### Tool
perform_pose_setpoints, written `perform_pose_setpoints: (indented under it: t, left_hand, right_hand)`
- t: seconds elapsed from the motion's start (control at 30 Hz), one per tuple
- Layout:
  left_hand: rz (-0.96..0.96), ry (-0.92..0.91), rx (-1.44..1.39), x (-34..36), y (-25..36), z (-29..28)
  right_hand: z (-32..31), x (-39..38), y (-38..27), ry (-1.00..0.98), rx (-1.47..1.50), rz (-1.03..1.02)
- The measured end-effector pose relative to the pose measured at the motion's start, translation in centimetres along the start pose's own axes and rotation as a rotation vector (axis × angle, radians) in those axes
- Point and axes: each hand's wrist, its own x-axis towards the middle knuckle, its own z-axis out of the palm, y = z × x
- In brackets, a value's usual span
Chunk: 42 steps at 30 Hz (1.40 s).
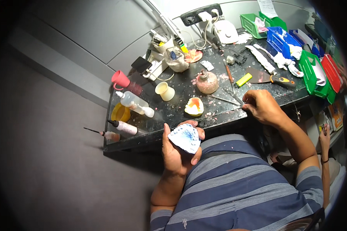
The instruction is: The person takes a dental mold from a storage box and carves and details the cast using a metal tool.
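My left hand [176,156] is clamping the white cast [185,138], fingers wrapping its rim, and is holding it just off the bench's [167,119] front edge. My right hand [262,106] is bringing thumb and fingertips close together at a metal tool's [226,100] end; whether they are pinching it, I cannot tell. A yellow cast [194,107] is sitting near the round bottle [207,83].
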Motion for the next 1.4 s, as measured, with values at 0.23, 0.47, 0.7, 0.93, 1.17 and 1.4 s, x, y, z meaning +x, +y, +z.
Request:
perform_pose_setpoints:
  t: [0.23,0.47,0.7,0.93,1.17,1.4]
  left_hand:
    - [0.008,-0.09,-0.047,-0.1,0.0,1.9]
    - [-0.012,-0.077,-0.084,-0.6,0.0,3.5]
    - [-0.012,-0.127,-0.052,-0.6,-0.1,3.1]
    - [-0.027,-0.159,-0.067,-0.4,-0.4,3.0]
    - [-0.026,-0.137,-0.009,-0.3,-1.1,2.8]
    - [0.11,-0.119,0.234,-0.4,-2.2,2.9]
  right_hand:
    - [0.4,-0.8,0.0,0.082,-0.25,-0.166]
    - [0.3,-1.0,0.9,0.08,-0.25,-0.192]
    - [-1.4,-0.6,1.2,0.07,-0.272,-0.244]
    - [-1.7,-0.2,2.0,0.066,-0.275,-0.204]
    - [-3.1,0.6,2.1,0.169,0.548,-0.084]
    - [-2.8,-1.4,-2.5,0.044,1.009,-0.229]
